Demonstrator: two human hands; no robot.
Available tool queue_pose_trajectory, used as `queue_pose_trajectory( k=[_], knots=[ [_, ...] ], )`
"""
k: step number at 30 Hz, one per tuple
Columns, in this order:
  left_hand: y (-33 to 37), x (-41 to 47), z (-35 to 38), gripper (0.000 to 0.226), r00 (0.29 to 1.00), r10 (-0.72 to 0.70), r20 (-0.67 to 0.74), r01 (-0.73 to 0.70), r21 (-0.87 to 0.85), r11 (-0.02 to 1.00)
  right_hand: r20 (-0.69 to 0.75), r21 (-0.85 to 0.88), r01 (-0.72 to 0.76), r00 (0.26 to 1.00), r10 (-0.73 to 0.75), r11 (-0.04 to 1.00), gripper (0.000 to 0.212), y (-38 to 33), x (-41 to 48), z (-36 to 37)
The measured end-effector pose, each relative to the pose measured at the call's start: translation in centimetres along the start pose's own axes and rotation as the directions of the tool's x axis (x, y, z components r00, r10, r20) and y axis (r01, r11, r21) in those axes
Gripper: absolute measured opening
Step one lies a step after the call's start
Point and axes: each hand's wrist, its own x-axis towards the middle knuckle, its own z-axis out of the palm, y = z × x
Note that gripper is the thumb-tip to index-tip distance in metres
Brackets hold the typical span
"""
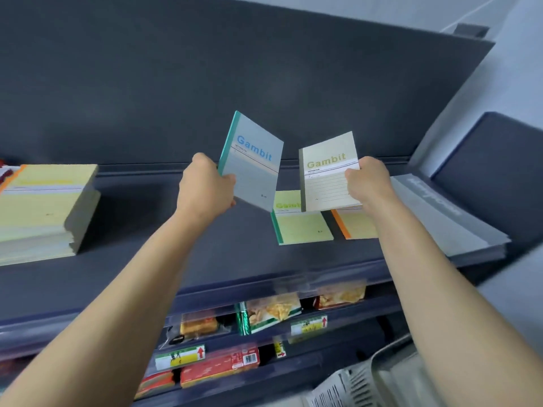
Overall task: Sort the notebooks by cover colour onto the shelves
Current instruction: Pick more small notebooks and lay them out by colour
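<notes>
Far left of shelf [147, 230]: stack of yellow notebooks [44, 207], flat, squared.
Left hand [202, 186] pinches grey-blue notebook [252, 163] at its teal spine, lower corner; held tilted above shelf.
Right hand [367, 180] grips cream notebook [329, 171] at its right edge.
Both thin, light, stiff card covers, matte; an edge grip should suffice.
Below: two yellow notebooks [302, 224] flat on shelf.

View: one wide-angle camera worn on the head.
Position: in front of the shelving, above the top shelf [249, 254].
Facing: forward and down, onto the shelf and its dark back panel [235, 69].
Nearness: close; outstretched arms put the left hand [205, 186] and right hand [368, 183] mid-frame.
Lower edge: lower shelves [293, 377] seen steeply from above.
Tilt: the shelf lines slant and bow.
</notes>
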Motion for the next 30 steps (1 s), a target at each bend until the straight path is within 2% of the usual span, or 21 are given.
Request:
queue_pose_trajectory(
  k=[5,10,14,18,21,26,30],
  knots=[
    [0.8,-0.2,3.0,0.017,0.999,-0.034,-0.005,0.033,-0.008,0.999,0.134,-0.056,-0.042,0.99,0.049,0.998,0.01,2.1,0.7,-0.9],
    [0.0,-0.6,3.9,0.018,0.994,-0.104,-0.037,0.105,0.012,0.994,0.309,-0.15,-0.005,0.95,0.051,0.989,0.011,2.4,0.6,1.0],
    [-1.1,-1.0,3.4,0.02,0.984,-0.159,-0.077,0.162,0.039,0.986,0.382,-0.172,0.03,0.923,0.039,0.985,0.015,2.4,0.7,2.7],
    [-1.9,-1.4,3.5,0.019,0.978,-0.181,-0.1,0.186,0.04,0.982,0.402,-0.21,0.077,0.916,0.014,0.975,0.031,2.5,0.8,3.5],
    [-1.9,-1.6,4.2,0.019,0.977,-0.192,-0.092,0.195,0.029,0.98,0.403,-0.216,0.111,0.915,-0.015,0.97,0.029,2.6,0.4,3.8],
    [-1.0,-1.7,6.3,0.019,0.976,-0.218,-0.028,0.217,-0.021,0.976,0.225,-0.314,0.177,0.968,-0.108,0.933,0.032,2.7,1.5,3.0],
    [-0.1,-1.6,8.4,0.016,0.952,-0.282,0.116,0.293,-0.099,0.951,0.175,-0.318,0.187,0.975,-0.137,0.929,0.033,3.0,2.9,1.5]
  ],
)
